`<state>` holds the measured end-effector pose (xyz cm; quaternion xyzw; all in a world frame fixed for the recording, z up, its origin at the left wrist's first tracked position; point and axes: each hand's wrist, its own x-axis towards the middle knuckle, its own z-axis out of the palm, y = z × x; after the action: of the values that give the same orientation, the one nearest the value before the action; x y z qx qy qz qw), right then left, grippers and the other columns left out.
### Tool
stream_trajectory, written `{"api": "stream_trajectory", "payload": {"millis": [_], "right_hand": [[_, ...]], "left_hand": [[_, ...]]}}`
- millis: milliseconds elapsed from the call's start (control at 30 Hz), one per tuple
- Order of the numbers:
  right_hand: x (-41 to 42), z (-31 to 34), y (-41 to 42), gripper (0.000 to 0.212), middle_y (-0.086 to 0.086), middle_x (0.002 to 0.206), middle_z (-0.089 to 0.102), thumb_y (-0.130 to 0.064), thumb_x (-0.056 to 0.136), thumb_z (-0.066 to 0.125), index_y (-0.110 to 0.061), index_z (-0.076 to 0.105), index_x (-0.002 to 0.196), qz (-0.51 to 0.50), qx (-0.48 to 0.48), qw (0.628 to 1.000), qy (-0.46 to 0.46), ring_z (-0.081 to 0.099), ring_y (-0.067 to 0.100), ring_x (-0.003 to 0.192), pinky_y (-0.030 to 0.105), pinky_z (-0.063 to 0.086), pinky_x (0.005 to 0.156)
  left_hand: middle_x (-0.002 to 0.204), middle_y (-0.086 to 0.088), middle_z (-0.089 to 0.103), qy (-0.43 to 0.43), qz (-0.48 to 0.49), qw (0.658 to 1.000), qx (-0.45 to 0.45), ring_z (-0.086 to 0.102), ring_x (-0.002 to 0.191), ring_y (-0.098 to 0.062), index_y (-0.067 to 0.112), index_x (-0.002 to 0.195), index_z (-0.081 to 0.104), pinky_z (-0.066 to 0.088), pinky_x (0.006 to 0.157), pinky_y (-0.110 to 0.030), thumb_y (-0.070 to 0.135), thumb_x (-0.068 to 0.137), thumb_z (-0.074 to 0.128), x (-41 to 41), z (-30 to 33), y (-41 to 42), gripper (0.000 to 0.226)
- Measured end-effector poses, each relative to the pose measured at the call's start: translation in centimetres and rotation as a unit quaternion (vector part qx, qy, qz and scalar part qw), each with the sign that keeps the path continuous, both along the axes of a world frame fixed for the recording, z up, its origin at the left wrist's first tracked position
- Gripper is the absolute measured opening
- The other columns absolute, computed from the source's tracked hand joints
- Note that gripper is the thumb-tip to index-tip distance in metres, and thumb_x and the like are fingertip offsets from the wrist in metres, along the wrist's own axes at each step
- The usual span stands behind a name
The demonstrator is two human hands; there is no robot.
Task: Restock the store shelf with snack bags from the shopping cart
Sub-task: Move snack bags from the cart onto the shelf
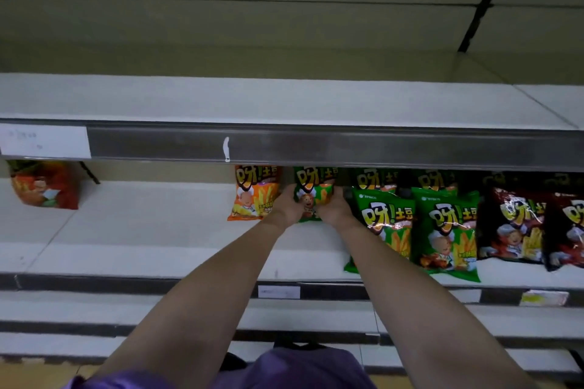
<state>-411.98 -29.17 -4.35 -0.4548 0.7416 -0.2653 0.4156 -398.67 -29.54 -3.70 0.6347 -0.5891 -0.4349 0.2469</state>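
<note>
A green snack bag (pixel 313 189) stands upright deep on the white middle shelf (pixel 151 230). My left hand (pixel 289 204) grips its left side and my right hand (pixel 335 207) grips its right side, both arms stretched in under the upper shelf. An orange snack bag (pixel 254 196) stands just left of it. Several more green bags (pixel 442 230) stand to the right, in front and behind. The shopping cart is out of view.
Dark red bags (pixel 512 224) line the shelf's right end. A lone red-orange bag (pixel 44 183) sits far left at the back. The upper shelf's metal price rail (pixel 316 145) overhangs the bags' tops. Lower shelves (pixel 158 313) lie below.
</note>
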Motion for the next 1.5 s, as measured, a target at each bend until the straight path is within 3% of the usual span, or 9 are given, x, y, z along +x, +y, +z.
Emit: {"api": "stream_trajectory", "payload": {"millis": [200, 333, 500, 633, 800, 1067, 1167, 1333, 1500], "right_hand": [[-0.2, 0.6, 2.6, 0.067, 0.016, 0.143, 0.048, -0.01, 0.089, 0.068, -0.012, 0.034, 0.146, -0.012, -0.057, 0.998, 0.039, 0.054, 0.036, 0.126, 0.037, 0.044, 0.104], [-1.1, 1.5, 4.1, 0.035, 0.017, 0.125, 0.064, -0.014, 0.093, 0.062, -0.008, 0.056, 0.127, -0.006, -0.091, 0.994, 0.054, 0.061, 0.035, 0.113, 0.033, 0.048, 0.087], [-3.0, 2.2, 5.9, 0.012, 0.013, 0.115, 0.069, -0.007, 0.092, 0.063, -0.015, 0.065, 0.101, -0.076, -0.103, 0.99, -0.058, 0.063, 0.031, 0.11, 0.033, 0.049, 0.092], [-4.9, 0.2, 7.6, 0.023, 0.014, 0.092, 0.071, -0.006, 0.089, 0.064, -0.026, 0.065, 0.079, -0.067, -0.118, 0.987, -0.091, 0.067, 0.041, 0.094, 0.05, 0.055, 0.085], [-6.3, 2.5, 12.7, 0.006, 0.015, 0.098, 0.072, -0.013, 0.092, 0.065, -0.016, 0.069, 0.095, -0.1, -0.123, 0.982, -0.101, 0.067, 0.035, 0.094, 0.041, 0.054, 0.086], [-12.3, 3.3, 24.7, 0.024, 0.01, 0.101, 0.072, -0.03, 0.094, 0.066, -0.013, 0.068, 0.11, -0.213, -0.075, 0.973, -0.054, 0.066, 0.028, 0.096, 0.038, 0.052, 0.092], [-15.0, 3.1, 31.1, 0.019, 0.01, 0.091, 0.072, -0.032, 0.093, 0.067, -0.016, 0.065, 0.104, -0.289, -0.076, 0.953, -0.057, 0.067, 0.028, 0.088, 0.041, 0.055, 0.086], [-19.9, 3.3, 41.8, 0.024, 0.006, 0.094, 0.071, -0.032, 0.093, 0.067, -0.012, 0.068, 0.107, -0.408, -0.063, 0.911, -0.015, 0.065, 0.024, 0.086, 0.034, 0.053, 0.083], [-23.4, 3.2, 50.2, 0.03, 0.008, 0.104, 0.072, -0.034, 0.094, 0.066, -0.012, 0.068, 0.114, -0.481, -0.065, 0.874, -0.017, 0.065, 0.022, 0.09, 0.032, 0.05, 0.077]], "left_hand": [[0.139, -0.013, 0.058, -0.043, 0.017, 0.997, -0.055, 0.056, 0.124, -0.035, 0.016, 0.147, 0.041, 0.039, 0.087, -0.025, 0.01, 0.097, 0.054, -0.2, 1.6, 1.6, 0.052], [0.114, -0.022, 0.066, -0.11, 0.041, 0.992, -0.039, 0.063, 0.104, -0.042, 0.007, 0.128, 0.054, 0.043, 0.072, -0.033, 0.007, 0.095, 0.051, -0.8, 3.0, 3.4, 0.033], [0.11, -0.02, 0.07, -0.127, 0.037, 0.991, 0.0, 0.065, 0.103, -0.039, 0.002, 0.111, 0.07, 0.049, 0.075, -0.034, 0.012, 0.101, 0.048, -2.6, 4.5, 5.5, 0.026], [0.11, -0.02, 0.067, -0.12, 0.036, 0.992, 0.012, 0.062, 0.101, -0.038, 0.003, 0.112, 0.066, 0.043, 0.073, -0.031, 0.012, 0.1, 0.045, -4.4, 5.4, 8.1, 0.026], [0.112, -0.021, 0.069, -0.065, 0.003, 0.998, 0.002, 0.064, 0.1, -0.039, 0.006, 0.112, 0.068, 0.046, 0.074, -0.032, 0.017, 0.1, 0.05, -6.3, 5.8, 11.1, 0.025], [0.104, -0.023, 0.07, -0.012, -0.13, 0.991, 0.023, 0.065, 0.094, -0.04, 0.004, 0.09, 0.065, 0.052, 0.081, -0.043, 0.02, 0.1, 0.051, -13.2, 4.3, 16.9, 0.023], [0.086, -0.026, 0.068, -0.007, -0.194, 0.979, 0.057, 0.066, 0.082, -0.042, 0.004, 0.083, 0.062, 0.05, 0.068, -0.041, 0.026, 0.096, 0.052, -17.1, 2.2, 19.7, 0.028], [0.084, -0.023, 0.067, 0.031, -0.3, 0.951, 0.073, 0.067, 0.092, -0.044, 0.017, 0.07, 0.058, 0.056, 0.084, -0.051, 0.026, 0.089, 0.056, -24.4, 2.5, 28.1, 0.021], [0.09, -0.024, 0.07, 0.016, -0.401, 0.913, 0.071, 0.068, 0.089, -0.04, 0.004, 0.08, 0.063, 0.058, 0.083, -0.048, 0.033, 0.086, 0.054, -29.9, 3.8, 37.3, 0.031]]}}
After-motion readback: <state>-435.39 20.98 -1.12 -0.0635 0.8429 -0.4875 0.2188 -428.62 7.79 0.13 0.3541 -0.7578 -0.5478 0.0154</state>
